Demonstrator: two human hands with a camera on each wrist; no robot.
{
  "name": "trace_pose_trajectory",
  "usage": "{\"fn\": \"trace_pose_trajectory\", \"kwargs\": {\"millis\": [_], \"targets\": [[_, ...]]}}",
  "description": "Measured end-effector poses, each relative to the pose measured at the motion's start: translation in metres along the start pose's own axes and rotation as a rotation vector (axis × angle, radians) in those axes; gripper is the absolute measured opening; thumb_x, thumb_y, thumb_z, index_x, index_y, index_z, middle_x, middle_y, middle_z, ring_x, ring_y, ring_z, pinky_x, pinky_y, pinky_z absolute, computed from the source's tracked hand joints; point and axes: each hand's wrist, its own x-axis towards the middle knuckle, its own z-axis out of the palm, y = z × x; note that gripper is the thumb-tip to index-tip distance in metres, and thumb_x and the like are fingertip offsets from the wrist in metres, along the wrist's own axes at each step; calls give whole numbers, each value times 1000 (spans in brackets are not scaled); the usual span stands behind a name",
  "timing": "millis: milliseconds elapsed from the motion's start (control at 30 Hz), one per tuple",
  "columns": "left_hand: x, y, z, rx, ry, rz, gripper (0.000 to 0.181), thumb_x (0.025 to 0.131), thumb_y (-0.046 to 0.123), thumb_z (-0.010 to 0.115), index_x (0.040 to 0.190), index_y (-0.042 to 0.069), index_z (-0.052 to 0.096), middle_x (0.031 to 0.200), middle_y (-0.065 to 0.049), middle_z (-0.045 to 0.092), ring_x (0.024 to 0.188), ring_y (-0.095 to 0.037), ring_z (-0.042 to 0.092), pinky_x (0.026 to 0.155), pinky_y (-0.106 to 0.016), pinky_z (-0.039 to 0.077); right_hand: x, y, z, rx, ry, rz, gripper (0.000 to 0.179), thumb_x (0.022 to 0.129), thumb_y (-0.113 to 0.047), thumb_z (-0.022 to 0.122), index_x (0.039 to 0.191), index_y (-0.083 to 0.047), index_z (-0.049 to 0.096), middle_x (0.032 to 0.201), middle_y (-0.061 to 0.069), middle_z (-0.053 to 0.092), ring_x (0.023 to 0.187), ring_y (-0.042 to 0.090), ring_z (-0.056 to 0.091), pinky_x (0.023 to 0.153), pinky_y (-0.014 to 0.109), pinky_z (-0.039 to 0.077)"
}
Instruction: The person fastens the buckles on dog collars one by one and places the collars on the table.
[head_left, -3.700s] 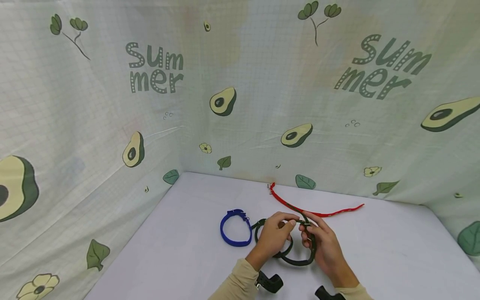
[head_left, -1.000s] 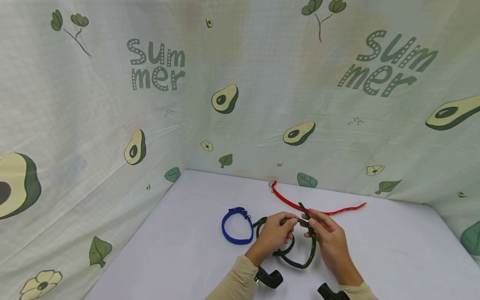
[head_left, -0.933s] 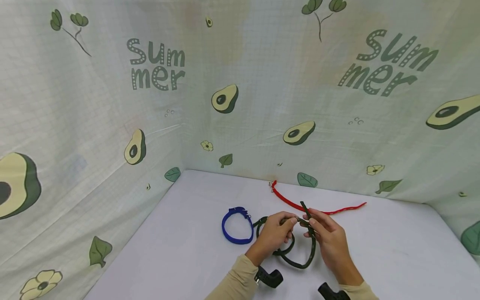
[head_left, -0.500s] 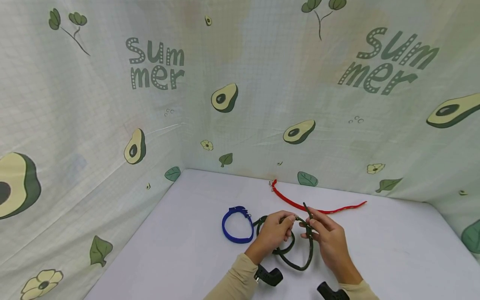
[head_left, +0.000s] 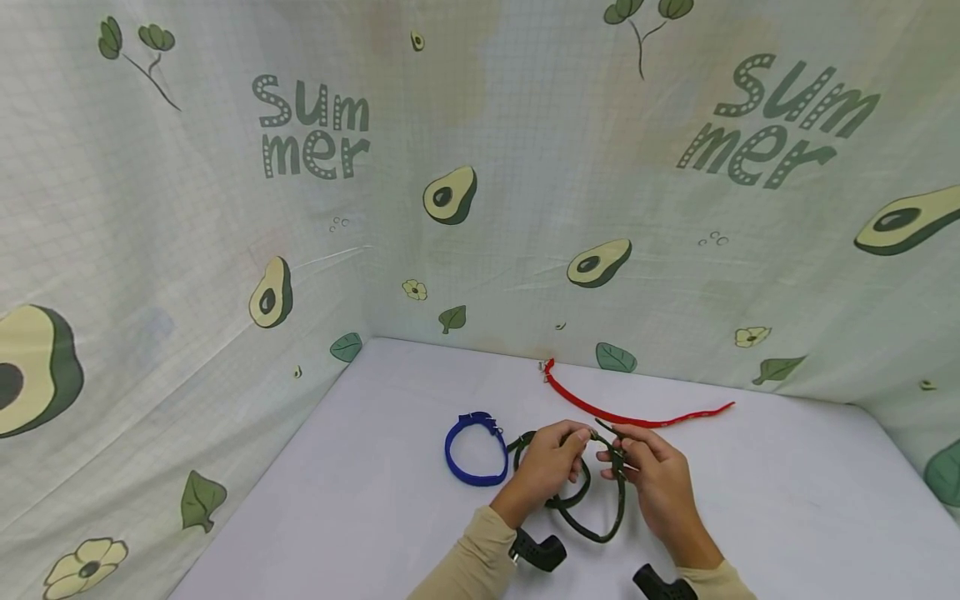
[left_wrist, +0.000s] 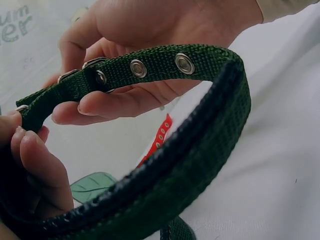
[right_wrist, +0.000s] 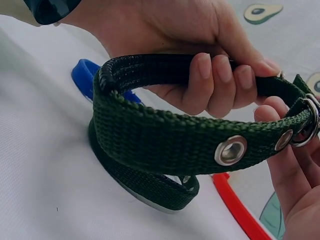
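Observation:
Both hands hold a dark green webbing collar (right_wrist: 165, 137) with a black lining and metal eyelets, bent into a loop above the table. My left hand (head_left: 549, 465) grips one part of it, fingers curled over the lined side in the right wrist view. Opposite, my right hand (head_left: 663, 483) pinches the collar around its metal buckle (left_wrist: 70, 76). The strap's tip (head_left: 604, 425) sticks out past the right fingers, leaning left. In the head view, a second dark green collar (head_left: 572, 502) lies on the table beneath the hands, partly hidden by the left one.
A blue collar (head_left: 476, 480) lies fastened in a ring left of the hands. Behind them a red collar (head_left: 600, 412) is stretched out with its buckle at the far edge. The white table (head_left: 360, 500) meets a printed cloth wall (head_left: 510, 317) at the back.
The strap's tip pointed upward beyond the right fingers a second ago; it now tilts left and sits lower. The left hand has shifted slightly left from the buckle; blue and red collars stay put.

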Motion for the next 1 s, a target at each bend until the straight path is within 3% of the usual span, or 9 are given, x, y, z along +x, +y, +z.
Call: {"fn": "trace_pose_trajectory", "kwargs": {"millis": [167, 333, 600, 1000], "targets": [[-1, 0, 1, 44, 10, 2, 24, 103, 30, 58, 113, 12, 69, 83, -8, 58, 55, -12, 51, 51, -25, 40, -1, 0, -1, 17, -10, -5, 27, 104, -3, 48, 120, 16, 59, 94, 15, 63, 79, 24, 73, 64, 41, 60], [-1, 1, 2, 39, -3, 6, 25, 98, 30, 66, 115, 13, 68, 86, 3, 58, 60, -10, 51, 55, -23, 43, 0, 0, -1, 34, -12, -8, 22, 104, -2, 49, 112, 7, 67, 92, 12, 63, 79, 24, 73, 65, 39, 60], [-1, -1, 3, 54, 24, 33, 19, 98, 25, 67, 112, 13, 70, 80, 6, 58, 59, -9, 51, 54, -21, 43, -1, 0, 0, 56, -31, -35, 28, 103, 1, 47, 116, 26, 51, 95, 17, 66, 78, 25, 73, 63, 41, 60], [-2, -1, 3, 24, 20, 43, 17, 98, 22, 67, 111, 11, 70, 80, 6, 58, 59, -7, 48, 53, -20, 41, 0, -2, 3, -38, 29, 11, 26, 101, 4, 40, 111, 21, 56, 91, 11, 67, 75, 24, 72, 61, 44, 60]]}}
